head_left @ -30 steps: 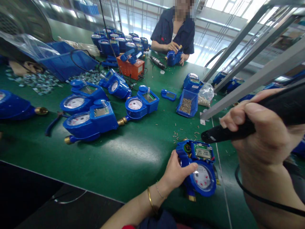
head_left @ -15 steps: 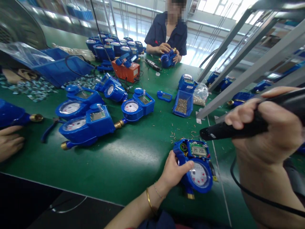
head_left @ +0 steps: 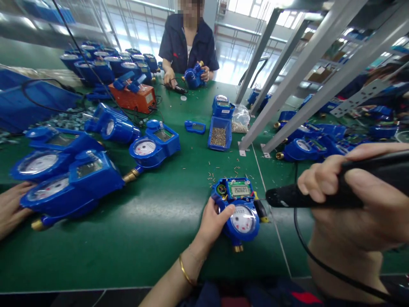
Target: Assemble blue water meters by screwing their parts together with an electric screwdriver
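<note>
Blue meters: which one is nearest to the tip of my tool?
The meter gripped by your left hand, circuit board showing; the others are farther away.

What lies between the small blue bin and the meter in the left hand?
The head view shows small metal pieces scattered on the green tabletop there.

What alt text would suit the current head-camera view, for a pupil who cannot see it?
A person's left hand holds a blue meter with exposed circuitry on a green workbench, while the right hand grips a black tool pointing toward it. Beyond the meter, small metal pieces lie near a blue bin. Across the workbench, a co-worker holds another meter.
</note>
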`<state>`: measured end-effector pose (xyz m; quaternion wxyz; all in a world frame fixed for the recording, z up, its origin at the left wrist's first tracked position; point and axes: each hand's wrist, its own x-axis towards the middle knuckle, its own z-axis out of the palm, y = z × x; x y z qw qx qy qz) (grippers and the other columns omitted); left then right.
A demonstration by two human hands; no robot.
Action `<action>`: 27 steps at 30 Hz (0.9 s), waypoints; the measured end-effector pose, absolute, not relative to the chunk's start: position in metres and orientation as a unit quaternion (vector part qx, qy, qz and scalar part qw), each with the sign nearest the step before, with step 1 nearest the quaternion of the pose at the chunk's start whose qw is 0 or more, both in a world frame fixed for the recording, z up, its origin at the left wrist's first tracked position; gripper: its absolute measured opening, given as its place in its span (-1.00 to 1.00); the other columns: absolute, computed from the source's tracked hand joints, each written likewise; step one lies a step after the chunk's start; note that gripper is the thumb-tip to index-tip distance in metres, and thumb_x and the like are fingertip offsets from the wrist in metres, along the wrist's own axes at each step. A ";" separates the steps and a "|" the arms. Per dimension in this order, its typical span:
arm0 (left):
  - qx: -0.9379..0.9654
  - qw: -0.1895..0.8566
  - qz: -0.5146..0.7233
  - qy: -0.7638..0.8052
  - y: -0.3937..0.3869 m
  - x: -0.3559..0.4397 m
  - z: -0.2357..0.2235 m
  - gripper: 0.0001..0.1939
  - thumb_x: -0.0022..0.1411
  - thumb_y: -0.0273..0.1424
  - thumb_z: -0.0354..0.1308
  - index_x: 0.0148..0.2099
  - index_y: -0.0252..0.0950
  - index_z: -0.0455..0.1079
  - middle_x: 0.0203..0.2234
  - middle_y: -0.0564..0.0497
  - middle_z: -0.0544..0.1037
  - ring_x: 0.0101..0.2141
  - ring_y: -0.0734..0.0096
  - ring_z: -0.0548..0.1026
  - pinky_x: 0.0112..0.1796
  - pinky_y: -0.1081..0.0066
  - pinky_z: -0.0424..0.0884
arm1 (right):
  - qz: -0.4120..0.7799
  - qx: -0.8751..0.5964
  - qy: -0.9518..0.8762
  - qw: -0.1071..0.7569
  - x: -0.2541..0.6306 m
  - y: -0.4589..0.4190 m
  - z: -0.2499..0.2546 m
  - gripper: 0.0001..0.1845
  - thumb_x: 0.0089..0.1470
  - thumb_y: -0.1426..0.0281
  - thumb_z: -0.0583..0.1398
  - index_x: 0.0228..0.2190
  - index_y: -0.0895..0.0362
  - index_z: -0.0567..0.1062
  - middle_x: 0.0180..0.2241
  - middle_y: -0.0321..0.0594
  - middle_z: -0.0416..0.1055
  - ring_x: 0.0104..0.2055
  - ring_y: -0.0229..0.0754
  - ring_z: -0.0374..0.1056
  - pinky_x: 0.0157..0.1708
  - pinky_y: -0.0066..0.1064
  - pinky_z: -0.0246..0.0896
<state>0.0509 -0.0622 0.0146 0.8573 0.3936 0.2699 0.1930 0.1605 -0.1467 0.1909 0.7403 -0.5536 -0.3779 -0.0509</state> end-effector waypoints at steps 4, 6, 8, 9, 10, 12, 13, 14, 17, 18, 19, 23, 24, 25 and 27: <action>0.389 0.858 0.194 0.273 -0.062 0.050 0.014 -0.27 -0.08 -0.18 0.44 0.08 -0.37 0.27 0.02 -0.29 0.53 0.03 -0.06 0.50 0.08 0.07 0.39 | -0.033 -0.552 -0.373 0.745 0.162 -0.142 0.190 -0.77 -0.12 0.50 0.15 -0.31 0.12 0.38 -0.68 -0.44 0.23 -0.71 -0.32 0.07 -0.71 -0.42 0.00; 0.389 0.857 0.197 0.273 -0.062 0.050 0.014 -0.27 -0.07 -0.18 0.44 0.08 -0.37 0.28 0.01 -0.28 0.54 0.02 -0.05 0.51 0.08 0.07 0.40 | -0.029 -0.550 -0.374 0.746 0.162 -0.141 0.189 -0.77 -0.13 0.51 0.16 -0.31 0.14 0.38 -0.68 -0.45 0.23 -0.72 -0.32 0.08 -0.71 -0.42 0.01; 0.391 0.855 0.202 0.274 -0.062 0.050 0.014 -0.29 -0.07 -0.19 0.44 0.07 -0.37 0.29 0.00 -0.28 0.55 0.01 -0.03 0.52 0.07 0.09 0.41 | -0.030 -0.546 -0.379 0.747 0.162 -0.141 0.188 -0.76 -0.13 0.52 0.17 -0.31 0.15 0.39 -0.68 -0.45 0.23 -0.73 -0.32 0.09 -0.70 -0.42 0.02; 0.391 0.854 0.205 0.274 -0.063 0.050 0.014 -0.30 -0.08 -0.19 0.45 0.05 -0.37 0.30 -0.01 -0.27 0.55 0.00 -0.03 0.52 0.06 0.10 0.42 | -0.031 -0.545 -0.380 0.747 0.161 -0.140 0.188 -0.77 -0.13 0.52 0.17 -0.32 0.15 0.38 -0.68 -0.45 0.23 -0.72 -0.32 0.09 -0.70 -0.43 0.03; 0.391 0.854 0.207 0.274 -0.062 0.051 0.015 -0.31 -0.09 -0.19 0.45 0.04 -0.37 0.31 -0.01 -0.27 0.56 0.00 -0.02 0.52 0.05 0.10 0.42 | -0.032 -0.544 -0.381 0.747 0.161 -0.140 0.188 -0.77 -0.13 0.53 0.18 -0.32 0.15 0.38 -0.68 -0.45 0.23 -0.72 -0.32 0.10 -0.70 -0.43 0.03; 0.390 0.854 0.209 0.274 -0.062 0.051 0.016 -0.32 -0.09 -0.20 0.46 0.02 -0.37 0.33 -0.03 -0.26 0.57 -0.01 -0.02 0.53 0.04 0.11 0.43 | -0.031 -0.543 -0.381 0.747 0.160 -0.138 0.187 -0.78 -0.12 0.54 0.19 -0.33 0.15 0.38 -0.68 -0.46 0.22 -0.71 -0.32 0.11 -0.71 -0.43 0.03; 0.389 0.854 0.209 0.275 -0.062 0.051 0.016 -0.32 -0.09 -0.20 0.46 0.02 -0.37 0.33 -0.03 -0.25 0.57 -0.02 -0.02 0.53 0.04 0.10 0.43 | -0.028 -0.544 -0.381 0.747 0.160 -0.137 0.187 -0.79 -0.11 0.55 0.19 -0.33 0.15 0.38 -0.68 -0.46 0.22 -0.71 -0.32 0.11 -0.71 -0.43 0.04; 0.389 0.855 0.207 0.275 -0.062 0.051 0.016 -0.33 -0.09 -0.20 0.45 0.03 -0.36 0.33 -0.03 -0.25 0.57 -0.02 -0.02 0.53 0.04 0.10 0.43 | -0.024 -0.544 -0.381 0.747 0.160 -0.137 0.187 -0.79 -0.11 0.55 0.20 -0.34 0.14 0.38 -0.68 -0.46 0.22 -0.71 -0.32 0.11 -0.71 -0.43 0.04; 0.392 0.855 0.204 0.272 -0.063 0.051 0.016 -0.32 -0.07 -0.21 0.45 0.05 -0.36 0.31 -0.02 -0.25 0.56 -0.01 -0.01 0.53 0.06 0.10 0.42 | -0.019 -0.542 -0.382 0.749 0.160 -0.134 0.188 -0.80 -0.12 0.57 0.21 -0.38 0.13 0.36 -0.66 -0.46 0.24 -0.70 -0.33 0.12 -0.71 -0.43 0.06; 0.392 0.856 0.202 0.272 -0.063 0.051 0.015 -0.31 -0.07 -0.21 0.44 0.06 -0.36 0.31 -0.01 -0.26 0.56 0.00 -0.01 0.53 0.07 0.10 0.41 | -0.018 -0.540 -0.382 0.750 0.160 -0.133 0.188 -0.80 -0.12 0.58 0.21 -0.39 0.13 0.36 -0.65 -0.46 0.24 -0.70 -0.33 0.12 -0.71 -0.43 0.06; 0.390 0.857 0.199 0.272 -0.063 0.051 0.015 -0.31 -0.06 -0.21 0.44 0.06 -0.36 0.31 -0.01 -0.26 0.55 0.00 -0.01 0.52 0.07 0.09 0.41 | -0.018 -0.539 -0.381 0.751 0.160 -0.133 0.189 -0.80 -0.13 0.58 0.22 -0.39 0.13 0.36 -0.65 -0.46 0.24 -0.70 -0.33 0.13 -0.71 -0.43 0.06; 0.387 0.859 0.192 0.275 -0.064 0.050 0.015 -0.30 -0.07 -0.19 0.44 0.06 -0.36 0.29 -0.01 -0.27 0.55 0.00 -0.03 0.52 0.07 0.08 0.41 | -0.022 -0.543 -0.370 0.754 0.160 -0.132 0.190 -0.79 -0.14 0.56 0.22 -0.40 0.13 0.34 -0.68 -0.48 0.23 -0.71 -0.34 0.11 -0.72 -0.44 0.05; 0.388 0.858 0.193 0.275 -0.064 0.050 0.015 -0.30 -0.08 -0.18 0.44 0.05 -0.36 0.29 -0.01 -0.27 0.55 0.00 -0.03 0.52 0.07 0.09 0.41 | -0.024 -0.545 -0.364 0.755 0.160 -0.132 0.190 -0.79 -0.15 0.55 0.22 -0.40 0.12 0.34 -0.69 -0.48 0.22 -0.71 -0.33 0.10 -0.72 -0.44 0.05; 0.389 0.857 0.195 0.274 -0.064 0.050 0.015 -0.30 -0.08 -0.18 0.44 0.05 -0.36 0.29 -0.01 -0.27 0.55 0.01 -0.03 0.52 0.07 0.09 0.41 | -0.026 -0.547 -0.359 0.756 0.160 -0.132 0.190 -0.80 -0.15 0.55 0.22 -0.40 0.12 0.34 -0.69 -0.48 0.22 -0.71 -0.33 0.10 -0.72 -0.44 0.04; 0.391 0.857 0.195 0.274 -0.064 0.050 0.015 -0.30 -0.08 -0.18 0.44 0.05 -0.36 0.29 0.00 -0.27 0.54 0.01 -0.03 0.51 0.07 0.10 0.40 | -0.029 -0.551 -0.356 0.754 0.161 -0.135 0.190 -0.80 -0.16 0.53 0.20 -0.40 0.12 0.34 -0.70 -0.47 0.21 -0.72 -0.32 0.09 -0.72 -0.44 0.03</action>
